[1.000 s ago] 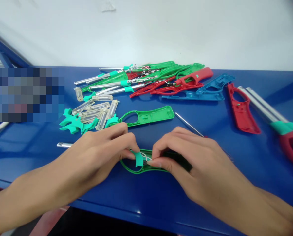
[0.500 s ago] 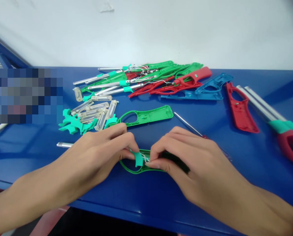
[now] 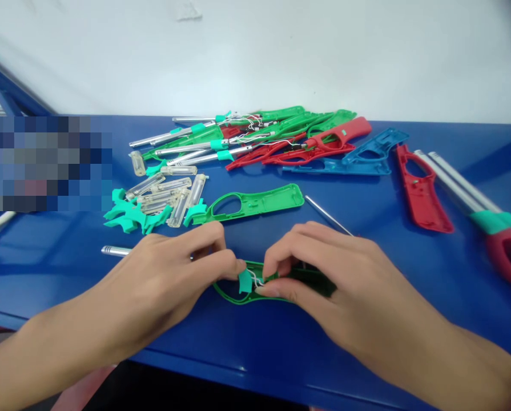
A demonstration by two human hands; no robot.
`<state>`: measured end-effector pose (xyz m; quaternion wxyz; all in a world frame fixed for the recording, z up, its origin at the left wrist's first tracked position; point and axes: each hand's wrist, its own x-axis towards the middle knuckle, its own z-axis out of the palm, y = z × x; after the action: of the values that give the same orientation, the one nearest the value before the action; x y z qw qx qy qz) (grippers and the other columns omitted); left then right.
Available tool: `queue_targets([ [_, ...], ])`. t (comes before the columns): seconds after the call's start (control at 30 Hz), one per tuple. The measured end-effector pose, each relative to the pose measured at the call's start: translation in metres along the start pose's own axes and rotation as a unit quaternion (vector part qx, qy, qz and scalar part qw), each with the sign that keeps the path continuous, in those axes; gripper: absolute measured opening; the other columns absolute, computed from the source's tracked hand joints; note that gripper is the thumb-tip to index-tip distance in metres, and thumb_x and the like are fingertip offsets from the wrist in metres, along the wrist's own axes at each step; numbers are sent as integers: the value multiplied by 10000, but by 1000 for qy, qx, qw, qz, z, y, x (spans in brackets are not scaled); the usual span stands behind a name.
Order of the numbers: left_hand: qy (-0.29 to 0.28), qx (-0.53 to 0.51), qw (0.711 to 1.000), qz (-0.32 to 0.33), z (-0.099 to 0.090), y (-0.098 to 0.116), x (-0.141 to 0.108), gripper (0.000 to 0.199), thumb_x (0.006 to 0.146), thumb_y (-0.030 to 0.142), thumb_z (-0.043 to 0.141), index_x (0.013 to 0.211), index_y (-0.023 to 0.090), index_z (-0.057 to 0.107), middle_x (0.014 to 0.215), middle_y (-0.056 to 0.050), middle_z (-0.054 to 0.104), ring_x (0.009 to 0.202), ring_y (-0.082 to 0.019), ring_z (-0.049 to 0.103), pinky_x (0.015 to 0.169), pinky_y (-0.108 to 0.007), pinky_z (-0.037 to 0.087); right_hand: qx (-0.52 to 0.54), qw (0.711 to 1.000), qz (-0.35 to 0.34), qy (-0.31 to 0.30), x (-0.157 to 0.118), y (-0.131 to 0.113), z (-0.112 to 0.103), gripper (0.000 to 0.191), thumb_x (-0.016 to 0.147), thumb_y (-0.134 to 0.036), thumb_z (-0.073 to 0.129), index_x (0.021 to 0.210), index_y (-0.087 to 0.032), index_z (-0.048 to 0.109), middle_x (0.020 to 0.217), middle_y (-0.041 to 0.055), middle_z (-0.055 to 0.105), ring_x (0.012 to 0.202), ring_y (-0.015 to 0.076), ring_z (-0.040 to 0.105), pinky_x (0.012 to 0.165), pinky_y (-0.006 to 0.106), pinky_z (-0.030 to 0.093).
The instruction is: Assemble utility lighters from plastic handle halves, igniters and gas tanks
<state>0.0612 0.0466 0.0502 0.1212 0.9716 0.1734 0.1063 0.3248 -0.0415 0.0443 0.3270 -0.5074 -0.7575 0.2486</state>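
"Green plastic, that open half-shell [image 3: 238, 301] under the hands. What lies in it?"

"A teal piece [image 3: 245, 282] near the loop end, and white wires [image 3: 257, 279] just right of it. The dark far end is partly hidden by fingers."

"And where is the shell?"

"Near the front edge of the blue tabletop [image 3: 255, 342], lying lengthwise."

"The hands?"

"The left hand [image 3: 176, 277] has its fingertips at the teal piece's upper edge; I can't tell whether they grip it. The right hand [image 3: 336, 274] pinches a small green part [image 3: 271, 277] between thumb and forefinger, beside the wires."

"Anything else hollow?"

"Clear canisters [image 3: 179, 208] in a loose heap beyond the left hand, with teal clips [image 3: 129, 220] beside them. Whether they hold liquid, I can't tell. A second green half-shell [image 3: 272, 205] lies open behind the hands, moulded ribs showing inside."

"At the back?"

"A pile [image 3: 281, 134] of green and red shells, with metal tubes and white wires among them. Blue half-shells [image 3: 345, 166] lie at its right, then a red half-shell [image 3: 426, 200], tilted, inside facing up."
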Motion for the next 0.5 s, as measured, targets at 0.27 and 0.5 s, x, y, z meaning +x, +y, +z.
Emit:
queue_targets([
  [0.27,50,57,997,8,10,3,-1,383,1159,156,357,1280,305,688,992,5,646,561,-97,486,461,-279,285,-22,999,28,-12,1,2,-3,196,978,-250,871,941,-297,684,912,-99,710,864,119,686,752,250,492],
  [0.5,38,22,999,-23,4,16,8,445,1222,295,303,1007,213,684,782,38,663,495,-84,563,463,-274,391,-83,992,61,-66,-6,6,-9,432,836,-351,984,1174,-394,717,1149,-93,787,1072,237,739,880,401,553],
])
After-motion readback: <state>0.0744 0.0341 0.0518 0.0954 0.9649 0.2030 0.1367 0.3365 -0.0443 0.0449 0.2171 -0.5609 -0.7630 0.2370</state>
